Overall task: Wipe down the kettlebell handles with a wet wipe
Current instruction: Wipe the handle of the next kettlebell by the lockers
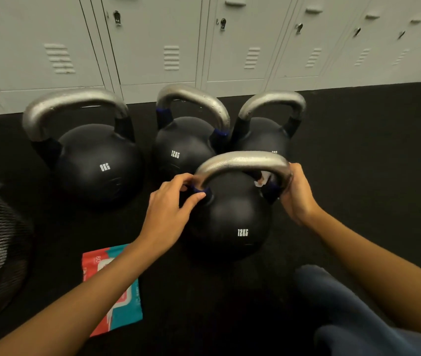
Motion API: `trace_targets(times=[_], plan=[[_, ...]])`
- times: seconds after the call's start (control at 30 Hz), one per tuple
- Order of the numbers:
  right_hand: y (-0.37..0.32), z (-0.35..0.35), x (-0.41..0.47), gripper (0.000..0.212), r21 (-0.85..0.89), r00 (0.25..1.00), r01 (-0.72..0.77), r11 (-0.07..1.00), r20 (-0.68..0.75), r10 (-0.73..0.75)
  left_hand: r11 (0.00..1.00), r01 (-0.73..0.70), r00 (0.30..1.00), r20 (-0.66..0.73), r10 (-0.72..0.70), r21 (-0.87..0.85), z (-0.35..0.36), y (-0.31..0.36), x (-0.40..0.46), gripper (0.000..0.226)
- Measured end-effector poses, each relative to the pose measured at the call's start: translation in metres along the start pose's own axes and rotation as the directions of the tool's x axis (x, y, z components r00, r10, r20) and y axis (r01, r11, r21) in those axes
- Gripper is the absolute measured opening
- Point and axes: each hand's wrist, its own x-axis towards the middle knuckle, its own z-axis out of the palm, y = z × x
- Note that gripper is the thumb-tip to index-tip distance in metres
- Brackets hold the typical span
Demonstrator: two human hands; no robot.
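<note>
Gripping the nearest 12KG kettlebell (232,217) by its steel handle (242,161), the left hand (170,209) curls around the handle's left foot while the right hand (295,194) wraps the right foot, pressing a white wet wipe (262,179) against the metal. Behind this kettlebell stand an 8KG kettlebell (99,163), a second 12KG kettlebell (181,150) and a third kettlebell (263,140). A wipes packet (117,291) lies on the black floor (371,163) to its left.

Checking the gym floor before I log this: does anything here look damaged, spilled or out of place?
Nothing stands out. Four kettlebells stand upright on the black floor, and the wipes pack lies flat beside the near kettlebell.
</note>
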Motion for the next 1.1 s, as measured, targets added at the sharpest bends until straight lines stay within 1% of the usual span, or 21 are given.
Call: trace_targets(times=[0.03,0.1,0.17,0.2,0.27,0.33,0.4,0.47,0.6,0.7,0.77,0.87,0.93,1.0,1.1], plan=[[0.007,-0.001,-0.001,0.048,0.038,1.0,-0.007,0.999,0.014,0.006,1.0,0.013,1.0,0.008,-0.013,-0.011,-0.001,0.0,0.001,0.037],[0.012,-0.002,-0.006,0.045,0.057,0.999,-0.017,0.998,0.043,0.015,1.0,0.028,0.999,0.044,-0.027,-0.014,-0.007,-0.001,0.003,0.037],[0.01,-0.005,-0.01,0.048,0.028,0.997,0.021,0.999,0.08,-0.023,1.0,0.026,0.997,0.072,-0.024,-0.019,-0.014,0.0,0.006,0.038],[0.007,-0.006,-0.012,0.05,0.017,0.996,0.049,0.999,0.075,-0.05,0.999,0.025,0.997,0.076,-0.022,-0.032,-0.017,0.0,0.009,0.04],[-0.001,-0.003,-0.012,0.048,0.032,0.996,0.068,0.997,0.053,-0.07,0.996,0.047,0.997,0.06,-0.042,-0.077,-0.025,0.003,0.016,0.039],[-0.011,0.002,-0.015,0.042,-0.021,0.989,0.14,0.99,0.048,-0.139,0.99,0.07,0.998,0.016,-0.068,-0.119,-0.03,0.007,0.027,0.033],[-0.022,0.006,-0.019,0.036,-0.147,0.955,0.295,0.944,0.086,-0.285,0.99,0.076,0.996,-0.042,-0.081,-0.119,-0.035,0.017,0.04,0.024],[-0.03,0.006,-0.02,0.029,-0.218,0.894,0.443,0.87,0.175,-0.412,0.992,0.063,0.994,-0.083,-0.072,-0.107,-0.037,0.029,0.055,0.014],[-0.037,-0.006,-0.01,0.021,-0.238,0.801,0.586,0.774,0.312,-0.511,0.998,0.029,0.993,-0.111,-0.035,-0.059,-0.031,0.06,0.088,0.016],[-0.046,-0.023,0.01,0.02,-0.24,0.774,0.614,0.752,0.369,-0.514,0.998,0.011,0.996,-0.09,-0.017,-0.062,-0.019,0.088,0.114,0.014],[-0.055,-0.034,0.03,0.021,-0.211,0.784,0.598,0.773,0.356,-0.509,0.998,0.006,0.999,-0.052,-0.009,-0.065,-0.006,0.107,0.13,0.013],[-0.07,-0.052,0.066,0.031,-0.175,0.826,0.548,0.818,0.266,-0.497,0.999,0.031,1.0,-0.002,-0.031,-0.026,0.016,0.132,0.155,0.016],[-0.079,-0.065,0.09,0.036,-0.147,0.852,0.515,0.844,0.193,-0.486,0.998,0.045,0.998,0.038,-0.047,0.053,0.031,0.141,0.173,0.016],[-0.086,-0.079,0.115,0.035,-0.119,0.871,0.489,0.864,0.122,-0.476,0.99,0.069,0.993,0.088,-0.08,0.121,0.045,0.144,0.191,0.018],[-0.088,-0.101,0.152,0.037,-0.065,0.9,0.435,0.898,0.015,-0.435,0.966,0.118,0.981,0.122,-0.149,0.231,0.059,0.145,0.217,0.031]])
